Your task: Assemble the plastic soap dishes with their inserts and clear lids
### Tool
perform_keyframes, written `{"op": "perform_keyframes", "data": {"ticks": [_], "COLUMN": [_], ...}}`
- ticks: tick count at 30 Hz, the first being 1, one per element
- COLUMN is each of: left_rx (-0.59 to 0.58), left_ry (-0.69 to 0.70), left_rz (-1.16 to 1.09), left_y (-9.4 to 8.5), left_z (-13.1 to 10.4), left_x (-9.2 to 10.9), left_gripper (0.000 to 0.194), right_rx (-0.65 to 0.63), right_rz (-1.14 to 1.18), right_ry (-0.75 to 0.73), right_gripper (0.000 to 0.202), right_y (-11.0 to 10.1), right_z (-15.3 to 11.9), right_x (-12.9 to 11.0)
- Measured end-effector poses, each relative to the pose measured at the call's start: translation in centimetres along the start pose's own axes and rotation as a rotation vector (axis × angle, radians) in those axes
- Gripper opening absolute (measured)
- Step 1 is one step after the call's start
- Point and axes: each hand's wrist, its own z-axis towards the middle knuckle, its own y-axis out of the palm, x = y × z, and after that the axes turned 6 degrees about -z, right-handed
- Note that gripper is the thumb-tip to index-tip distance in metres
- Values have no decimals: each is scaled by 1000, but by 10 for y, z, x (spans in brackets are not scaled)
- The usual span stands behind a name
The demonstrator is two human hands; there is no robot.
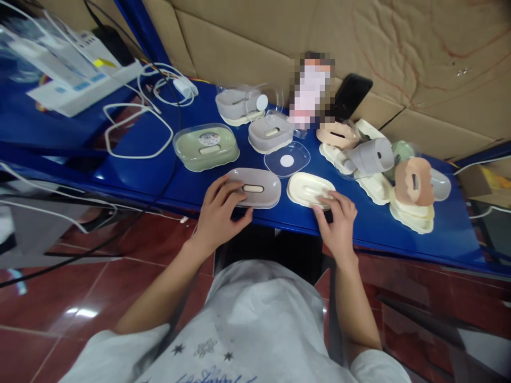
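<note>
A grey oval soap dish (268,187) with a slot in its middle lies at the table's front edge. My left hand (224,210) is curved round its left end, fingers on top and thumb at the front edge. To the right sits a cream oval tray (305,187) with a raised middle. My right hand (336,215) grips its right end, with fingertips on top and the thumb by the front rim. Just behind the two pieces is a clear oval lid (293,159) with a round white label.
A green soap box (205,154) under a clear lid stands at left, grey boxes (270,133) behind. Orange (415,183), grey and cream parts crowd the right of the blue table (451,239). A phone (311,90) leans at the back; white cables (138,154) lie left.
</note>
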Motion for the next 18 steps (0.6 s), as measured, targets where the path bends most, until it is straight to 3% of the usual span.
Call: {"op": "perform_keyframes", "data": {"ticks": [6,10,13,15,18], "left_rx": [35,75,115,117,96], "left_ry": [68,91,100,92,100], "left_rz": [49,66,82,86,59], "left_y": [3,8,12,13,13], "left_z": [1,0,-3,-4,-5], "left_x": [1,0,-2,-3,-3], "left_gripper": [25,25,26,25,29], "right_rx": [-76,-293,-394,-381,-168], "right_rz": [51,16,26,90,276], "right_ry": [-164,-359,-394,-405,-317], "right_gripper": [37,38,28,25,32], "right_y": [-19,8,31,33,17], "right_z": [48,102,135,146,145], "right_x": [15,5,0,-1,-6]}}
